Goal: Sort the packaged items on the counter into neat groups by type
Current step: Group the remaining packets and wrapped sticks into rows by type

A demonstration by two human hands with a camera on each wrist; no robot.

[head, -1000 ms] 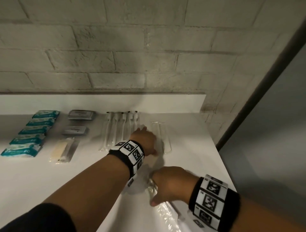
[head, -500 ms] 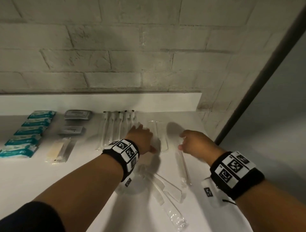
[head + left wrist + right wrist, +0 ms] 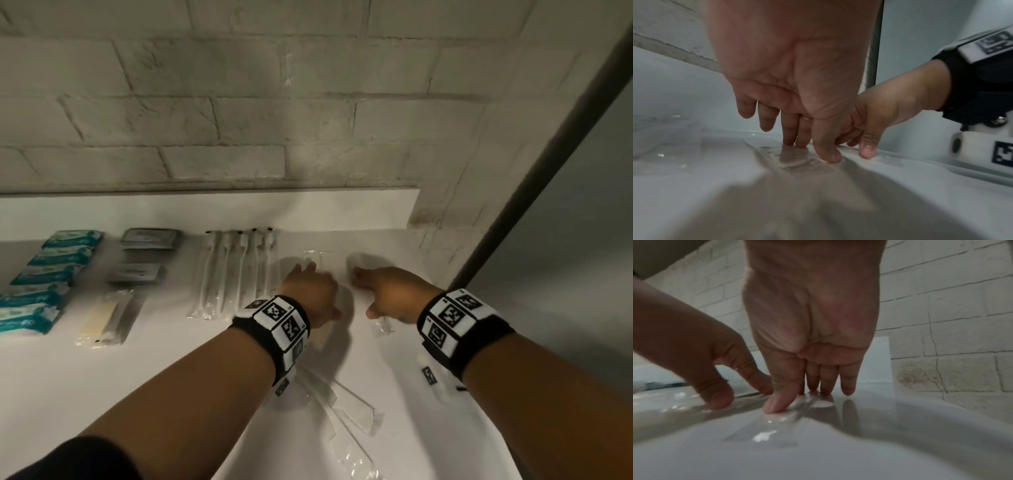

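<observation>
Hands are both down flat on the white counter (image 3: 171, 370) near the middle of the frame, just in front of the backsplash. Left hand (image 3: 310, 291) has its fingers straight and pressed onto a clear plastic packet (image 3: 320, 255), which lies just right of the row of wrapped toothbrushes (image 3: 236, 274); in the left wrist view the fingertips (image 3: 795, 142) and thumb sit right on the shiny wrap, nothing curled around it. Right hand (image 3: 390, 294) is just beside it, doing the same thing: fingers extended, thumb (image 3: 777, 404) pushing down on a second clear packet (image 3: 382, 323) whose lower end pokes out under the palm. So neither hand is grasping anything, both just press.

Over at the left edge of the frame there's a column of teal-and-white packets (image 3: 44, 274), then two dark grey sachets (image 3: 150, 238) stacked one behind the other near the upper-middle left, with a clear-wrapped cream item (image 3: 102, 317) below them. Lower centre, under the left forearm, a couple of clear-bagged combs (image 3: 346, 411) lie crossed over each other, not lined up with anything. Another clear wrapper (image 3: 356, 459) trails toward the bottom edge. Brick wall (image 3: 239, 120) fills the top of the frame.
</observation>
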